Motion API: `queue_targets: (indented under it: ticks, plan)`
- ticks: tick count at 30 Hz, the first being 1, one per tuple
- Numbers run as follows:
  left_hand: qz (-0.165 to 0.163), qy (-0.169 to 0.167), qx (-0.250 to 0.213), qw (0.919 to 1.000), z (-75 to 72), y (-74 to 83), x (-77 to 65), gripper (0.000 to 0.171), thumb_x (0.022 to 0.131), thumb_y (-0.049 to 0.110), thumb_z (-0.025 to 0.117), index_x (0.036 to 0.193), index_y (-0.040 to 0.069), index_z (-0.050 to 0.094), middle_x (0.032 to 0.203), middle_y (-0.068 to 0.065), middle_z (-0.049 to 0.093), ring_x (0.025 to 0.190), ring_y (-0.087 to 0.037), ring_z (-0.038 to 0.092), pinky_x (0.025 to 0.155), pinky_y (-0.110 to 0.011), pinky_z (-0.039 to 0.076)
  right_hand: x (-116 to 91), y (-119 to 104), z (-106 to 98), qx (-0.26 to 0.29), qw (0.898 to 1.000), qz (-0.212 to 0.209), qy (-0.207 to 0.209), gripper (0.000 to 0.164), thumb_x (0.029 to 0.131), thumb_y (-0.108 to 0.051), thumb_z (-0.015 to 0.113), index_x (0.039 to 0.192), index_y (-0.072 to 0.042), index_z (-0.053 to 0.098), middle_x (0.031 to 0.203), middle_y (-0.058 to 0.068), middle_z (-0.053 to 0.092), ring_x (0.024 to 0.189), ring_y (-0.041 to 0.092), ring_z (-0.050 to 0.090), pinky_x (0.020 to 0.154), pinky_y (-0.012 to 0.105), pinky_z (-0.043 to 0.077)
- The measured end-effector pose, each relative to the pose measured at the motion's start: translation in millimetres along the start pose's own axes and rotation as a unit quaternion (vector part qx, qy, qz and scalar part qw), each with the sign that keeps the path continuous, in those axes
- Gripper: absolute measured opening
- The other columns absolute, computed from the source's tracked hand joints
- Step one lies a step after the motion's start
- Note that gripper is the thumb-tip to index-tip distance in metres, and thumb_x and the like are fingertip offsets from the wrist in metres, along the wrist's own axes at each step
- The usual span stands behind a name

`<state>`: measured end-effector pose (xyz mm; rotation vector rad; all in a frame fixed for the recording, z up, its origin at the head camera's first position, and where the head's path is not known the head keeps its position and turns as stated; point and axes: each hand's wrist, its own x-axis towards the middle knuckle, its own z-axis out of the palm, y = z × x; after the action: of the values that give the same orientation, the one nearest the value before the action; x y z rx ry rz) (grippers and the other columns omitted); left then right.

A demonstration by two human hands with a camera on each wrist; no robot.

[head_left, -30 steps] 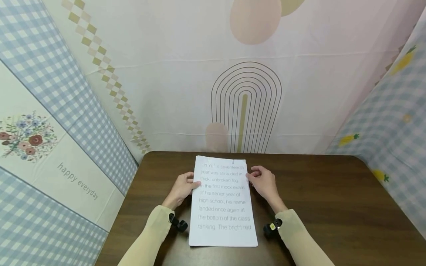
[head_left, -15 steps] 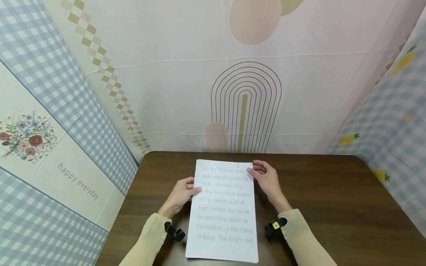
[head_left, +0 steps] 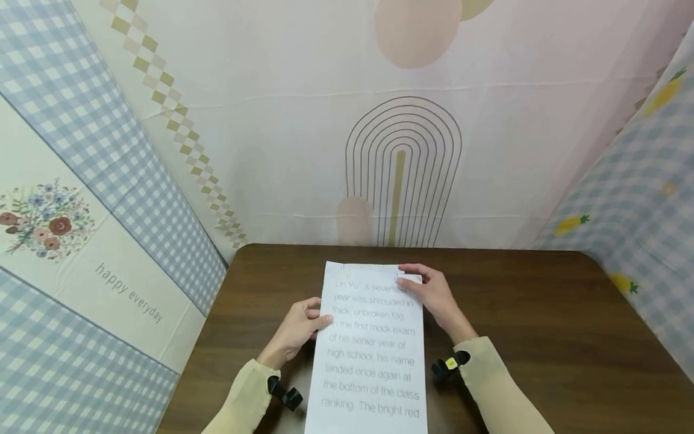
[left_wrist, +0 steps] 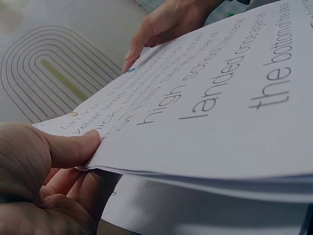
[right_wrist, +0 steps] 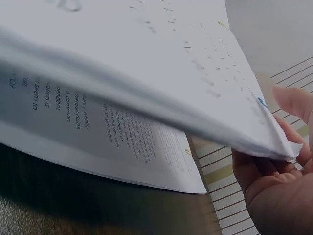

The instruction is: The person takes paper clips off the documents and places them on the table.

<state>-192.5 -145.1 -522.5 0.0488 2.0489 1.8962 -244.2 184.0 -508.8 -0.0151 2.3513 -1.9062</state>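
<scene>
A stack of large-print paper sheets [head_left: 368,355] is held up over the brown table, with a yellow paper clip [left_wrist: 74,114] and a blue paper clip [right_wrist: 262,102] on its top edge. My left hand [head_left: 295,328] grips the left edge, thumb on top and fingers beneath. At the top right corner is my right hand [head_left: 436,295], fingers curled under the bent corner. Its thumb is above the page beside the blue clip; the right wrist view shows the thumb apart from the paper. Underneath, other printed sheets [right_wrist: 146,166] with smaller text carry a yellow clip; the head view hides them.
The brown table [head_left: 542,337] extends to both sides of the sheets. A patterned cloth [head_left: 293,150] hangs behind it, and checked cloths [head_left: 645,199] hang at the sides. Each wrist wears a black camera [head_left: 284,395].
The stack has come nearer my body, its lower edge leaving the head view. My right hand has slid from the right edge up to the top corner by the clip; the left hand keeps its grip.
</scene>
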Motion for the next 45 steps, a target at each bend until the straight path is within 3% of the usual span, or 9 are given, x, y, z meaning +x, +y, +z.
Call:
queue_targets:
  ticks: [4, 10, 22, 45]
  plan:
    - [-0.001, -0.009, -0.003, 0.9999, 2.2, -1.8, -3.0, 0.037, 0.105, 0.001, 0.067, 0.14, -0.01, 0.059, 0.108, -0.017, 0.084, 0.076, -0.012, 0.077, 0.065, -0.024, 0.057, 0.1, 1.3, -0.4, -0.008, 1.0, -0.001, -0.009, 0.041, 0.1, -0.017, 0.08, 0.139, -0.005, 0.072, 0.138, 0.025, 0.07, 0.085, 0.019, 0.077, 0.072, 0.025, 0.064]
    - [-0.007, -0.007, -0.002, 0.9999, 4.5, -4.4, -6.4, 0.045, 0.105, 0.002, 0.067, 0.147, -0.009, 0.055, 0.111, -0.018, 0.083, 0.077, -0.013, 0.077, 0.066, -0.025, 0.057, -0.8, 1.2, 1.1, -0.009, 1.0, 0.006, -0.02, 0.034, 0.098, -0.014, 0.081, 0.131, -0.005, 0.076, 0.132, 0.025, 0.073, 0.081, 0.019, 0.079, 0.069, 0.028, 0.065]
    - [-0.011, 0.018, 0.01, 0.9997, 12.5, -7.4, -7.8, 0.029, 0.102, 0.0, 0.07, 0.13, -0.008, 0.065, 0.101, -0.017, 0.083, 0.072, -0.012, 0.074, 0.059, -0.023, 0.049, -2.9, -0.4, 5.8, -0.008, 1.0, 0.004, -0.014, 0.027, 0.098, -0.008, 0.078, 0.125, -0.004, 0.077, 0.124, 0.024, 0.076, 0.08, 0.02, 0.079, 0.068, 0.03, 0.065]
    - [-0.021, 0.035, 0.022, 0.9989, 15.6, -11.7, -13.2, 0.03, 0.103, 0.001, 0.07, 0.132, -0.005, 0.066, 0.104, -0.018, 0.084, 0.072, -0.014, 0.075, 0.06, -0.025, 0.05, -4.1, 6.1, 8.3, -0.013, 1.0, 0.02, 0.002, 0.026, 0.097, -0.009, 0.079, 0.123, -0.005, 0.08, 0.13, 0.023, 0.074, 0.085, 0.019, 0.076, 0.071, 0.028, 0.063]
